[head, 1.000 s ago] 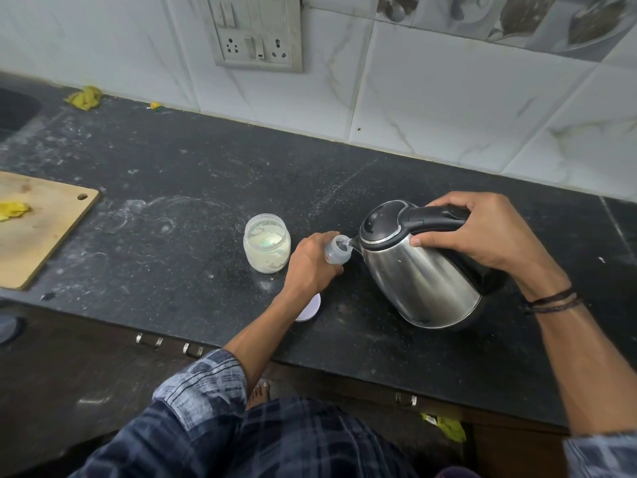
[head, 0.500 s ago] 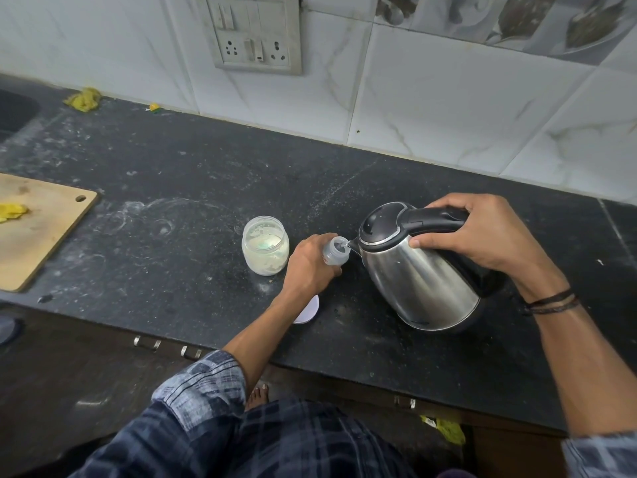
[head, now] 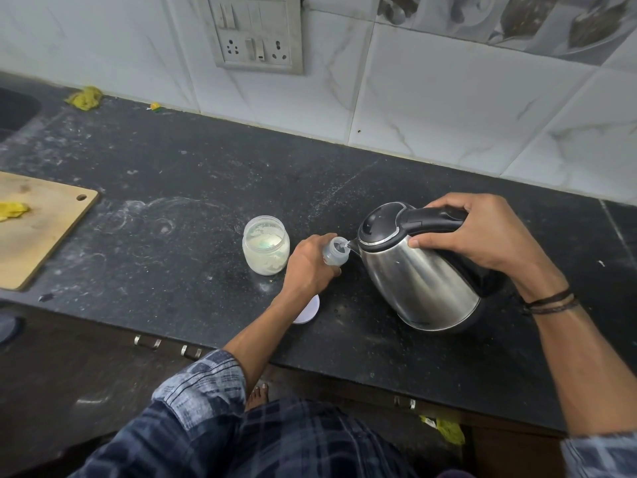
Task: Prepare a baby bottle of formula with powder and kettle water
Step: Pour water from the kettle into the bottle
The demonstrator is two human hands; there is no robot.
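- The left hand (head: 310, 267) is curled round a small clear baby bottle (head: 335, 254) and holds it upright on the black countertop (head: 193, 188); only the bottle's neck and open mouth show above the fingers.
- The right hand (head: 482, 236) grips the black handle of a steel kettle (head: 418, 276), fingers wrapped over the top and thumb pressed on the side below the handle.
- The kettle is tilted towards the bottle, with its spout right at the bottle's mouth — a thin clear streak of water shows between them. Whether the kettle's base touches the counter cannot be told.
- Just to the left of the left hand stands an open glass jar (head: 265, 244) with pale powder coating its inside.
- A white round lid (head: 307, 310) lies near the counter's front edge, partly hidden under the left wrist.
- Dark cord bracelets (head: 551, 301) circle the right wrist.
- At the far left lies a wooden cutting board (head: 44, 232) with a yellow scrap (head: 12, 210) on it.
- A socket panel (head: 256, 32) is set in the tiled wall — well behind everything.
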